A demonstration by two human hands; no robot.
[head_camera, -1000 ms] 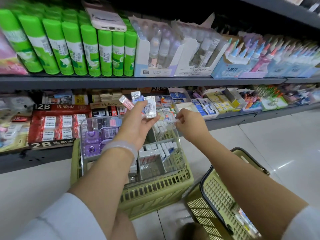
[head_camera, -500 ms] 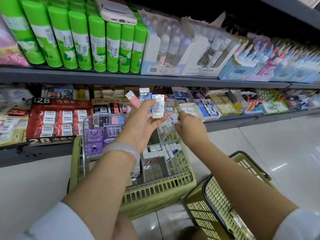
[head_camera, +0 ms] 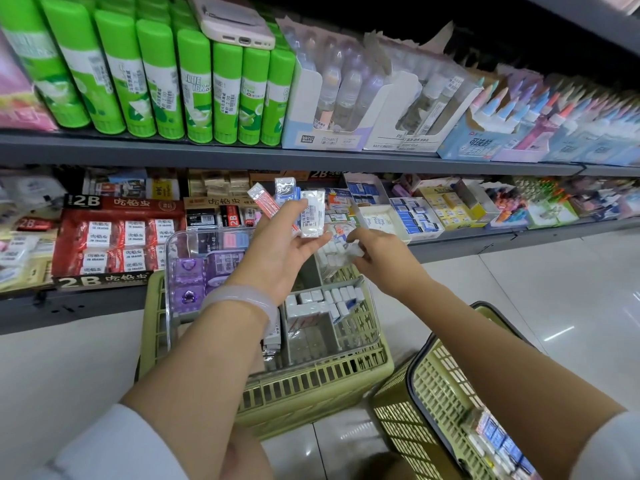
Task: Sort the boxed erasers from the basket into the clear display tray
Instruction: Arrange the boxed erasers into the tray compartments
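Observation:
My left hand (head_camera: 277, 251) holds a fan of three boxed erasers (head_camera: 304, 211) above the clear display tray (head_camera: 187, 244): one red-striped, one blue, one white. The tray rests on an upturned green crate (head_camera: 311, 386) and has compartments with purple boxes at the left and small white erasers (head_camera: 329, 301) in the middle. My right hand (head_camera: 384, 258) pinches a small white eraser (head_camera: 355, 251) over the tray's far right compartment. The green basket (head_camera: 440, 403) stands at the lower right with a few boxed erasers (head_camera: 498, 441) in it.
Store shelves run across the back: green glue sticks (head_camera: 166, 81) and a phone (head_camera: 235, 19) above, red 2B eraser packs (head_camera: 114, 237) and open eraser boxes (head_camera: 415, 216) below. Pale tiled floor (head_camera: 519, 289) lies to the right.
My right hand has dropped slightly towards the tray's far right compartment with the small eraser. My left hand keeps its fan of erasers in about the same place.

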